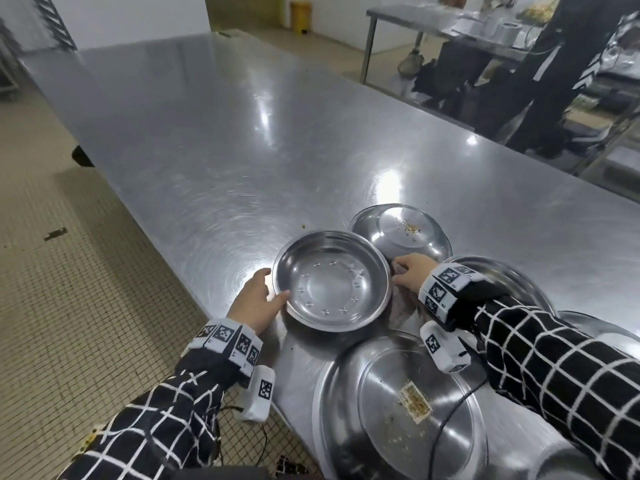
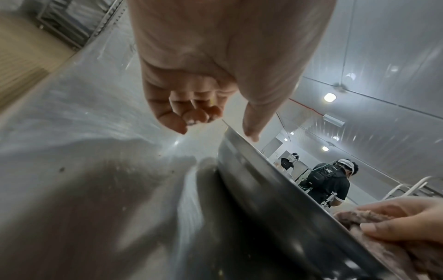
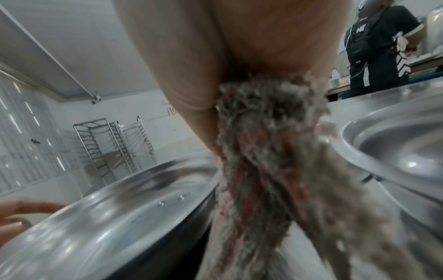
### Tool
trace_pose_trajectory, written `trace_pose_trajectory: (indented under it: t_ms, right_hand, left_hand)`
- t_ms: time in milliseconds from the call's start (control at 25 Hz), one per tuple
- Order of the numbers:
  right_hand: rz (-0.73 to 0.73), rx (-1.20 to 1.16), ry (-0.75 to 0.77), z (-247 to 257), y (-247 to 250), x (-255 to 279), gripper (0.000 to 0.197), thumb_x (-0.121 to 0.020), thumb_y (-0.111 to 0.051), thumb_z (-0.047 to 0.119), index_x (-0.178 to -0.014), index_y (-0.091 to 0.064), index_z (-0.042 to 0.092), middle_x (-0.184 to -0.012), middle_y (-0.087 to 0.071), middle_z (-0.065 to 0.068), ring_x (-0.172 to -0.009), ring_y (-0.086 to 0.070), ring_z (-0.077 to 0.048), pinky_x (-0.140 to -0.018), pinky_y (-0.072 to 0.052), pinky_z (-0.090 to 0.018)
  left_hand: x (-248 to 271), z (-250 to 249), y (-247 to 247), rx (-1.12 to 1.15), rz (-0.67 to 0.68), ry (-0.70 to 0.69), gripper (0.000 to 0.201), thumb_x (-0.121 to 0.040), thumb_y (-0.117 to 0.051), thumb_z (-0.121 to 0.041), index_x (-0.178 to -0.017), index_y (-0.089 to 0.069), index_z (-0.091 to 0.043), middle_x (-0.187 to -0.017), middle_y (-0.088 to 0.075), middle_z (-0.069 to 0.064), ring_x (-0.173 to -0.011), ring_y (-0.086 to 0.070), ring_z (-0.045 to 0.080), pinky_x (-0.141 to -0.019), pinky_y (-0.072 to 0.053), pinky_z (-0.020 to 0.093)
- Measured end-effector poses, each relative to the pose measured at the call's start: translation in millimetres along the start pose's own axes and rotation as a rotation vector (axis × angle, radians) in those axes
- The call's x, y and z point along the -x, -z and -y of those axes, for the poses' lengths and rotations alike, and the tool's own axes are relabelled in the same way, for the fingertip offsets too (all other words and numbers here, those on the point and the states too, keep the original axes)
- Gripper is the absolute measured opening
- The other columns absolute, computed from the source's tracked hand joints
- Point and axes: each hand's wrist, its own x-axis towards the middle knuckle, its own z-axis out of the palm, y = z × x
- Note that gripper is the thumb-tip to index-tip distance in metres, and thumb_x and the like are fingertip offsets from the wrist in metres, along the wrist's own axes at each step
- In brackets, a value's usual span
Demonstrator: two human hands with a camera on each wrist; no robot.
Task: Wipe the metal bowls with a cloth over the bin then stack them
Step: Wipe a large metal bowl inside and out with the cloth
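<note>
We note a clean metal bowl (image 1: 332, 279) upright on the steel table, star dimples ringing its base. Three crumb-soiled bowls sit around it: far (image 1: 400, 233), near (image 1: 398, 407), right (image 1: 512, 282). A frayed grey-pink cloth (image 3: 271, 151) hangs just beside its rim.

the right hand (image 1: 414, 271) hid most of the cloth (image 1: 401, 299), which lay behind the clean bowl (image 1: 332, 280). the right sleeve (image 1: 554, 368) covered much of a bowl (image 1: 512, 275) near the table's right edge. the crumbed bowl (image 1: 398, 410) was cut off at the bottom. the left wrist view blurred the table (image 2: 72, 132).
</note>
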Motion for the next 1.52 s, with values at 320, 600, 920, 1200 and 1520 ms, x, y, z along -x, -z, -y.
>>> trace_pose_trajectory:
  t_ms: [320,600,920,1200,1520]
  right_hand:
    - [-0.391,-0.320,-0.125,-33.8,54.3,10.5,0.012,-0.084,-0.050,0.005,-0.078,-0.061,0.004,-0.078,-0.062,-0.015,-0.080,-0.061,-0.032,-0.063,-0.038,-0.030]
    - [-0.315,-0.491,-0.371,-50.8,79.9,-36.1,0.017,-0.090,-0.052,0.016,-0.075,-0.057,0.019,-0.083,-0.054,-0.004,-0.080,-0.048,-0.017,-0.051,-0.039,-0.019]
    - [-0.098,-0.143,-0.463,-89.2,51.5,-115.5,0.037,-0.080,-0.060,0.031,-0.113,-0.061,0.013,-0.115,-0.063,-0.005,-0.102,-0.062,-0.027,-0.092,-0.050,-0.038]
    - [-0.088,-0.086,-0.463,-61.9,63.4,-113.3,0.042,-0.095,-0.052,0.033,-0.130,-0.052,0.009,-0.132,-0.053,-0.011,-0.121,-0.050,-0.029,-0.095,-0.038,-0.029]
    - [-0.077,-0.150,-0.413,-66.2,68.5,-128.2,0.035,-0.100,-0.042,0.025,-0.130,-0.048,0.007,-0.133,-0.052,-0.014,-0.119,-0.051,-0.027,-0.091,-0.037,-0.025]
  left_hand:
    - [-42.2,-78.2,19.5,-0.138,0.094,-0.214,0.046,-0.093,-0.058,-0.033,-0.133,-0.049,-0.013,-0.120,-0.052,0.005,-0.099,-0.051,0.014,-0.087,-0.041,0.026]
    - [-136.8,-152.5,-17.0,-0.361,0.336,-0.264,0.055,-0.095,-0.052,-0.045,-0.139,-0.044,-0.013,-0.128,-0.058,0.007,-0.116,-0.055,0.023,-0.096,-0.041,0.031]
    - [-224.4,-182.9,-65.8,-0.584,0.548,-0.318,0.044,-0.083,-0.064,-0.053,-0.101,-0.064,-0.014,-0.071,-0.056,-0.004,-0.072,-0.056,0.015,-0.065,-0.046,0.023]
    - [-258.8,-172.5,-83.8,-0.595,0.563,-0.292,0.053,-0.075,-0.065,-0.065,-0.096,-0.070,-0.017,-0.070,-0.062,-0.005,-0.067,-0.058,0.011,-0.061,-0.044,0.024]
    - [-271.0,-166.4,-78.2,-0.253,0.576,-0.070,0.051,-0.071,-0.073,-0.060,-0.087,-0.067,-0.011,-0.073,-0.064,0.002,-0.067,-0.061,0.014,-0.055,-0.044,0.023]
